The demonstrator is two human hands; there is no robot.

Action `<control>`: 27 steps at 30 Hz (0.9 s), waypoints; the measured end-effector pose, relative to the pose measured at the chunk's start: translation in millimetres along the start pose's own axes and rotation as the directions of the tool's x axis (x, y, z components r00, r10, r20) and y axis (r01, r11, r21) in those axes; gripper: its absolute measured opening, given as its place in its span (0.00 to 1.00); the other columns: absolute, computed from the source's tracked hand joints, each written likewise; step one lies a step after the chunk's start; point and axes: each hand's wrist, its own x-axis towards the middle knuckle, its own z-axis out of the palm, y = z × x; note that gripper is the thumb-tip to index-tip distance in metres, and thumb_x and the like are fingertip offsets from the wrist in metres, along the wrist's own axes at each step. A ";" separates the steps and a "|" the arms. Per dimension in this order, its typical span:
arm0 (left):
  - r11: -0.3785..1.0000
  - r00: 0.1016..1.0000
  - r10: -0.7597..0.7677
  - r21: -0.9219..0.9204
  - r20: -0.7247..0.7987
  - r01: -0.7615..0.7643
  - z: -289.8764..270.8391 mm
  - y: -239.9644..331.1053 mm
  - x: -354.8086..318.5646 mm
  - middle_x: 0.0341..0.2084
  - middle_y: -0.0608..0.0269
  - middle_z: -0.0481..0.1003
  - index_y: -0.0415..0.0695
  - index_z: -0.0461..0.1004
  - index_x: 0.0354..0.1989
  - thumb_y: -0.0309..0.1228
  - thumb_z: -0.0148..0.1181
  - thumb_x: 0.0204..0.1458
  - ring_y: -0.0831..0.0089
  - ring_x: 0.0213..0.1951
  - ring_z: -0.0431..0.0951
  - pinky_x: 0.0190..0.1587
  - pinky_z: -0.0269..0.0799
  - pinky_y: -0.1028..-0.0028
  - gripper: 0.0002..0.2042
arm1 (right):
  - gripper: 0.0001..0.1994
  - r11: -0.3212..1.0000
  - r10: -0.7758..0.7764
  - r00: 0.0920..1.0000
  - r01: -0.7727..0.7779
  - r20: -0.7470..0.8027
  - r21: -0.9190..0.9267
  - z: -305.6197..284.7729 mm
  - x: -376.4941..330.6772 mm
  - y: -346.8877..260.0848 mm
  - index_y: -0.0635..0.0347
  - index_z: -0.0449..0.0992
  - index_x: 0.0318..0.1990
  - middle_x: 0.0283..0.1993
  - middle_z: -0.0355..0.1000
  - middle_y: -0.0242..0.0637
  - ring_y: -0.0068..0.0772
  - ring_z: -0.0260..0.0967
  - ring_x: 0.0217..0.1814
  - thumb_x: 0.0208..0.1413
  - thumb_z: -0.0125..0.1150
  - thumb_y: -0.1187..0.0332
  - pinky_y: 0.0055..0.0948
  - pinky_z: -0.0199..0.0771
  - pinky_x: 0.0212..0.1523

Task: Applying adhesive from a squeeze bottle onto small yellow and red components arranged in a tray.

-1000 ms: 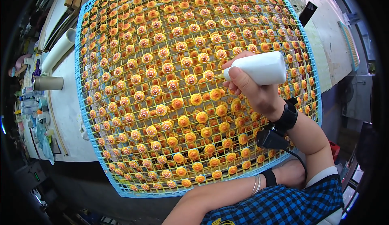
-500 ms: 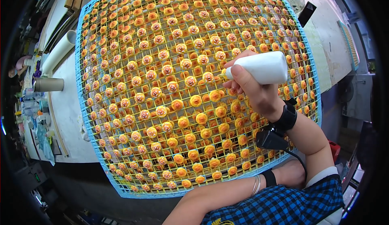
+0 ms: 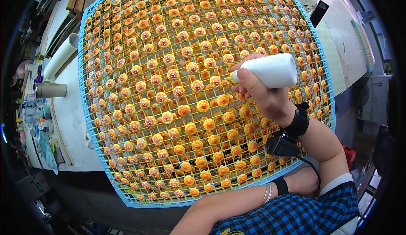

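Observation:
My right hand is closed around a white squeeze bottle, tilted with its narrow yellowish tip pointing left. The tip is right beside a small flower-shaped piece; whether it touches I cannot tell. Rows of such orange-yellow rosettes sit on a yellow mesh rack with a light blue rim. Many toward the left and middle bear pale, glossy marks; those at the lower middle look plain orange. My left forearm lies across the rack's near edge, and my left hand is tucked by my right elbow, its fingers hidden.
More rosettes show below through the mesh. Left of the rack, a white table holds a metallic cylinder and a white roll. A dark phone-like slab is at the far right. A black device with a cable hangs at my right wrist.
My right hand and the bottle have shifted slightly left, bringing the tip nearer the rosette. The rosettes appear a little higher in the picture. My left arm stays put.

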 end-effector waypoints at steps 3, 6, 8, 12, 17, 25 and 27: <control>1.000 1.000 0.008 0.007 -0.008 -0.008 2.5 -1.0 -0.6 0.14 0.54 0.67 0.40 0.68 0.18 0.33 0.50 0.35 0.59 0.19 0.69 0.24 0.65 0.67 0.08 | 0.08 1.000 -0.013 1.000 0.013 0.003 -0.017 -0.5 -0.6 1.1 0.65 0.66 0.34 0.22 0.63 0.31 0.16 0.61 0.20 0.51 0.49 0.69 0.23 0.71 0.28; 1.000 1.000 0.005 0.027 0.014 -0.005 4.0 -2.0 -1.7 0.13 0.54 0.67 0.40 0.68 0.17 0.33 0.50 0.35 0.59 0.19 0.68 0.24 0.64 0.67 0.08 | 0.08 0.997 -0.073 0.997 0.072 -0.024 -0.023 1.0 -0.5 7.4 0.66 0.66 0.33 0.22 0.63 0.32 0.16 0.61 0.20 0.50 0.49 0.69 0.23 0.71 0.28; 1.000 1.000 0.017 0.006 -0.015 -0.017 3.6 -1.8 -2.7 0.13 0.54 0.67 0.40 0.68 0.17 0.33 0.50 0.35 0.59 0.19 0.68 0.24 0.64 0.67 0.08 | 0.08 0.997 -0.077 0.997 0.076 -0.016 -0.028 1.7 -0.3 6.1 0.66 0.66 0.33 0.22 0.63 0.32 0.16 0.61 0.20 0.51 0.49 0.69 0.23 0.71 0.28; 1.000 0.999 0.030 0.003 -0.017 -0.030 -0.5 0.4 -2.1 0.13 0.54 0.67 0.40 0.68 0.17 0.33 0.50 0.35 0.59 0.19 0.68 0.24 0.64 0.67 0.08 | 0.08 0.998 -0.055 0.998 0.055 0.014 -0.020 0.3 -0.9 1.0 0.65 0.66 0.33 0.20 0.62 0.31 0.16 0.61 0.19 0.51 0.47 0.68 0.21 0.71 0.28; 0.996 0.992 0.079 0.055 -0.103 -0.074 -6.8 5.0 0.5 0.13 0.54 0.67 0.40 0.68 0.18 0.33 0.49 0.35 0.58 0.19 0.68 0.24 0.64 0.66 0.08 | 0.08 0.977 0.000 0.998 0.015 -0.069 0.211 -6.7 -1.4 -7.4 0.64 0.66 0.33 0.22 0.65 0.32 0.16 0.63 0.21 0.49 0.50 0.68 0.19 0.69 0.25; 0.921 0.957 0.253 0.339 -0.142 -0.193 1.6 -0.3 1.1 0.19 0.51 0.69 0.40 0.69 0.24 0.33 0.49 0.35 0.57 0.22 0.69 0.26 0.65 0.64 0.10 | 0.07 0.878 -0.003 0.995 0.052 -0.104 0.475 -4.1 -0.3 -16.1 0.64 0.68 0.32 0.24 0.65 0.31 0.17 0.60 0.20 0.49 0.51 0.69 0.21 0.70 0.25; 0.779 0.898 0.377 0.602 -0.226 -0.176 74.7 -57.6 2.3 0.18 0.52 0.70 0.41 0.71 0.22 0.33 0.49 0.35 0.58 0.21 0.70 0.26 0.65 0.64 0.09 | 0.09 0.884 -0.006 0.991 0.069 -0.137 0.462 -3.0 -7.3 -14.3 0.64 0.68 0.34 0.24 0.64 0.31 0.18 0.60 0.20 0.49 0.51 0.67 0.22 0.70 0.24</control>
